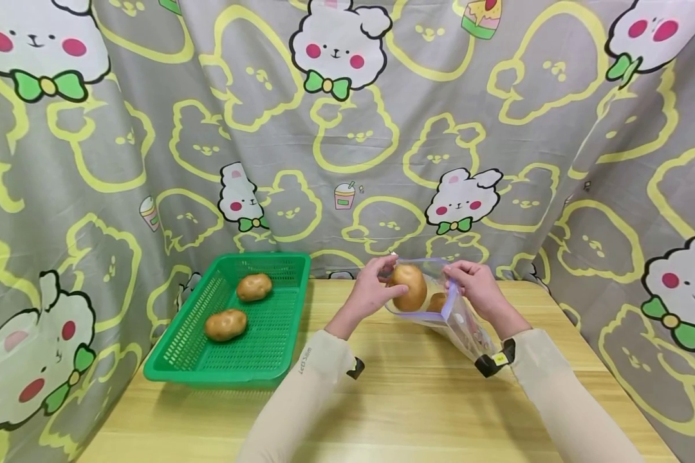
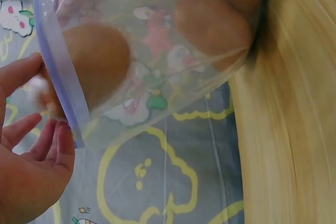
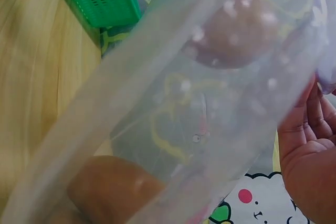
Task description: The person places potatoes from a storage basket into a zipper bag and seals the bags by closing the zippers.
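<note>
My left hand [image 1: 373, 288] holds a brown potato [image 1: 410, 287] at the mouth of a clear zip bag [image 1: 463, 328], its thumb lying against the potato. In the left wrist view, that hand [image 2: 37, 166] is at the bag's purple zip edge [image 2: 58, 66], and the potato [image 2: 100, 64] shows through the plastic. My right hand [image 1: 477, 286] pinches the bag's rim on the right side. Other potatoes [image 2: 212, 27] lie low inside the bag, seen through its printed plastic. The right fingertips are partly hidden behind the rim in the right wrist view.
A green plastic basket [image 1: 292, 321] stands on the left of the wooden table [image 1: 417, 411], with two potatoes [image 1: 226, 325] in it. A grey curtain [image 1: 301, 154] with cartoon prints hangs behind and at both sides of the table.
</note>
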`<move>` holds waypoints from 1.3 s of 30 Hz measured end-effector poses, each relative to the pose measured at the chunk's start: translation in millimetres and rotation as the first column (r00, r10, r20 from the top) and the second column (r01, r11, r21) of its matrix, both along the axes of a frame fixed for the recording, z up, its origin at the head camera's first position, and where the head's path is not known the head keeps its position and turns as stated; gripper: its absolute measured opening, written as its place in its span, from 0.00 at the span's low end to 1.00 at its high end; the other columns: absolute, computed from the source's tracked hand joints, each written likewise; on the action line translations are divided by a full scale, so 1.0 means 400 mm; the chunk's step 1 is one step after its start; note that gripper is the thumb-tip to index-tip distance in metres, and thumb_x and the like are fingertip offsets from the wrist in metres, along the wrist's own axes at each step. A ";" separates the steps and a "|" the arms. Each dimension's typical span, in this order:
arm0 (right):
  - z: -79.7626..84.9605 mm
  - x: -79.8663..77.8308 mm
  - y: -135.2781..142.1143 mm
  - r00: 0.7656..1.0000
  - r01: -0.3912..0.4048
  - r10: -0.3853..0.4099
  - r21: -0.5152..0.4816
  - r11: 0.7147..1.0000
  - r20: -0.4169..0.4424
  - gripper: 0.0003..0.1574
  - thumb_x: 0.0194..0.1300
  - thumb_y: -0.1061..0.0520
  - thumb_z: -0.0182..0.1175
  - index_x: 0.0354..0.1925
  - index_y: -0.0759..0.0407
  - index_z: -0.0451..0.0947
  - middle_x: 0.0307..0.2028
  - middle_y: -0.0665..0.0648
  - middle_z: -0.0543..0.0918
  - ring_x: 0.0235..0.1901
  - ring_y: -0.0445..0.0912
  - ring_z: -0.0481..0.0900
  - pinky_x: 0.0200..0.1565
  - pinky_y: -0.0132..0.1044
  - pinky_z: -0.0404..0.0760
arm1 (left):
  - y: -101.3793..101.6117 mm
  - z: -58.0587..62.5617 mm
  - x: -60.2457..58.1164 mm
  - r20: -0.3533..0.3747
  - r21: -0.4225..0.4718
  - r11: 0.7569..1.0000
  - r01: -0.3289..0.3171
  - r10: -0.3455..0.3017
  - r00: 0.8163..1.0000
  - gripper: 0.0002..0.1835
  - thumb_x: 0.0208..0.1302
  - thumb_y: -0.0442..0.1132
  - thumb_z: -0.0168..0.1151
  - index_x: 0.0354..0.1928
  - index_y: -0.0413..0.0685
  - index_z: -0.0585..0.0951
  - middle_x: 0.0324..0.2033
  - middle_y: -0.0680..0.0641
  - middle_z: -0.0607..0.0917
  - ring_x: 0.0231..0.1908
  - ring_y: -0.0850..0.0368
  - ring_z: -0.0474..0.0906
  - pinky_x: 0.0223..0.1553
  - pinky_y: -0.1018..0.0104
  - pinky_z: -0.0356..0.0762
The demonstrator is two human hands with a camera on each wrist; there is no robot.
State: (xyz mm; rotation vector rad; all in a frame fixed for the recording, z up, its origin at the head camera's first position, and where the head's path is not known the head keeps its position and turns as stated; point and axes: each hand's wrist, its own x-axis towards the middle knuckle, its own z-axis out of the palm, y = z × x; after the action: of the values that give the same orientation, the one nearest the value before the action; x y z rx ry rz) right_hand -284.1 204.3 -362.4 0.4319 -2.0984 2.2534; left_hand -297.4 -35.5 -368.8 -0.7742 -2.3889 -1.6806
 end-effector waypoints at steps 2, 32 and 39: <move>0.001 0.001 -0.001 1.000 0.003 -0.003 -0.004 1.000 -0.001 0.12 0.68 0.58 0.56 0.30 0.63 0.80 0.19 0.51 0.79 0.19 0.39 0.77 0.22 0.28 0.75 | 0.000 0.000 0.000 0.000 0.011 1.000 0.001 -0.001 1.000 0.32 0.55 0.35 0.69 0.63 0.41 0.70 0.56 0.41 0.72 0.54 0.48 0.72 0.52 0.57 0.73; -0.001 0.000 -0.005 1.000 -0.005 0.005 -0.027 1.000 -0.006 0.14 0.69 0.57 0.56 0.31 0.67 0.80 0.20 0.51 0.80 0.20 0.40 0.77 0.24 0.30 0.77 | -0.311 0.078 -0.016 0.016 -0.114 0.966 -0.230 0.234 0.972 0.19 0.65 0.38 0.61 0.56 0.44 0.74 0.53 0.44 0.76 0.55 0.47 0.71 0.52 0.54 0.72; 0.000 -0.001 -0.004 1.000 -0.012 0.011 -0.037 0.999 -0.008 0.14 0.69 0.57 0.56 0.30 0.66 0.79 0.20 0.51 0.80 0.19 0.41 0.78 0.23 0.30 0.77 | -0.438 0.074 -0.028 0.014 -0.281 0.923 -0.265 0.280 0.960 0.17 0.67 0.42 0.59 0.55 0.45 0.74 0.52 0.41 0.77 0.54 0.46 0.72 0.52 0.49 0.71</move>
State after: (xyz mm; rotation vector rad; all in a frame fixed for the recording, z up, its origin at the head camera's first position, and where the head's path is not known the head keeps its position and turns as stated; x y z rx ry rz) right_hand -284.4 202.8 -362.3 0.4520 -2.0520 2.2888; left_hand -308.5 -210.7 -339.1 -0.4016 -2.6578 -1.2953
